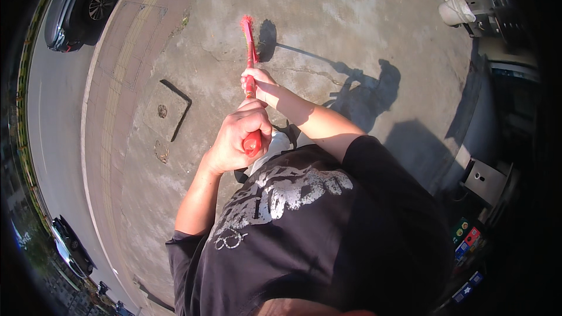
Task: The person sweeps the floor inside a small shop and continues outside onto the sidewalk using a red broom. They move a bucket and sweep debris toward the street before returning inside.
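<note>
A broom with a red handle and pink-red bristles (248,30) points away from me over the concrete ground. Near the top end of the handle (252,142), my left hand (241,129) is wrapped around it. Farther down the shaft, my right hand (262,84) also grips it, with that arm stretched forward. The bristle head is seen nearly edge-on. Its dark shadow falls on the ground just to the right; whether the bristles touch the ground I cannot tell.
Left of the broom, an L-shaped dark groove (186,109) marks the concrete. A paved sidewalk (118,66) and a road with a parked car (83,8) lie farther left. At the right stand a white bucket (454,11) and a metal box (486,181).
</note>
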Demonstrator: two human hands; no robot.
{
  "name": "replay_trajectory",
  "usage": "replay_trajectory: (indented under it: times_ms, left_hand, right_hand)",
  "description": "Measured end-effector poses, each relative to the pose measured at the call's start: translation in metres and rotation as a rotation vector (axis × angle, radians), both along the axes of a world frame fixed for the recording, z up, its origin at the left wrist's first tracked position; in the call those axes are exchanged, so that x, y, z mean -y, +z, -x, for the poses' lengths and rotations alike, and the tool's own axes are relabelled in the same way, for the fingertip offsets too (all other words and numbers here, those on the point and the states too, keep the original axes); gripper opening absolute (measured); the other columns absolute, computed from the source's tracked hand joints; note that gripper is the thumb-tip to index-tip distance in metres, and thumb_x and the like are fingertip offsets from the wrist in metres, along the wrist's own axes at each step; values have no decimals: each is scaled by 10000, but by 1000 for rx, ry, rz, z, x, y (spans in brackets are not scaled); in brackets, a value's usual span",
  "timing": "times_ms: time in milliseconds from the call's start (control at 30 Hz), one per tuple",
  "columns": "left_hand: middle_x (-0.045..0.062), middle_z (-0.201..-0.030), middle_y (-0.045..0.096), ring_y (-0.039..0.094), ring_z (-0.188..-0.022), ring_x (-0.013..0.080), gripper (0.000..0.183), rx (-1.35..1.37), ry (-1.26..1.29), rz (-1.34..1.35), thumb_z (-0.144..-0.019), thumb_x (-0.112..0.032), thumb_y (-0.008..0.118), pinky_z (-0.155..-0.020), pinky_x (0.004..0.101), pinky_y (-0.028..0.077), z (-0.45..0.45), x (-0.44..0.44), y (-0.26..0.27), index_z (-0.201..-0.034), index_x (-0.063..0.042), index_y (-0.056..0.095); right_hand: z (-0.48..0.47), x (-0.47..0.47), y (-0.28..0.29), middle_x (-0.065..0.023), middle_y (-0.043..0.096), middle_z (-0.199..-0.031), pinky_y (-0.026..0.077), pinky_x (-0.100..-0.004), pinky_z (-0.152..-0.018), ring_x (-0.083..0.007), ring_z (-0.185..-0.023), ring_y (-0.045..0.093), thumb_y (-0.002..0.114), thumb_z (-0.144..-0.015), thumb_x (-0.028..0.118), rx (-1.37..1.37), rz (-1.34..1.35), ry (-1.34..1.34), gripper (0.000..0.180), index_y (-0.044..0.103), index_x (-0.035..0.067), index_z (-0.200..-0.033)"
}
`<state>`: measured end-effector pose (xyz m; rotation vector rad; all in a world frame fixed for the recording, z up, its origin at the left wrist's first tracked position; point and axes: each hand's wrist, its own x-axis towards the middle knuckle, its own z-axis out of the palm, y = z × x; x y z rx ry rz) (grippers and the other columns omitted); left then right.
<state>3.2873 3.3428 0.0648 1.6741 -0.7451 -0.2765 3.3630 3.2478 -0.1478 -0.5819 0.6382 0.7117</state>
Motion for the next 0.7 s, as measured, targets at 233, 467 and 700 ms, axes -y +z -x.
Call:
replay_trajectory:
  times_ms: [233, 467, 700]
  left_hand:
    - [45, -755, 520, 511, -748, 176, 189, -87, 65, 309, -691, 32, 638, -764, 300, 412, -33, 14, -28, -748, -52, 478]
    - [19, -844, 533, 486, -795, 100, 130, -676, 102, 198, -785, 7, 574, -722, 227, 398, -102, 83, -118, -816, -53, 464]
    - [18, -747, 465, 461, -733, 132, 190, -385, 58, 103, -691, 126, 520, -700, 238, 383, -233, 60, -41, -731, -43, 442]
  right_hand:
    - [12, 89, -3, -19, 466, -557, 335, -264, -382, -136, -456, 453, 522, -736, 82, -89, 230, -297, 105, 468, 93, -648]
    - [6, 196, -101, -17, 439, -525, 347, -254, -341, -144, -409, 435, 494, -715, 96, -401, 393, -352, 127, 435, 118, -605]
    - [-153, 112, -79, -44, 396, -461, 250, -267, -286, -150, -321, 347, 491, -673, 93, -158, 163, -293, 166, 397, 91, -536]
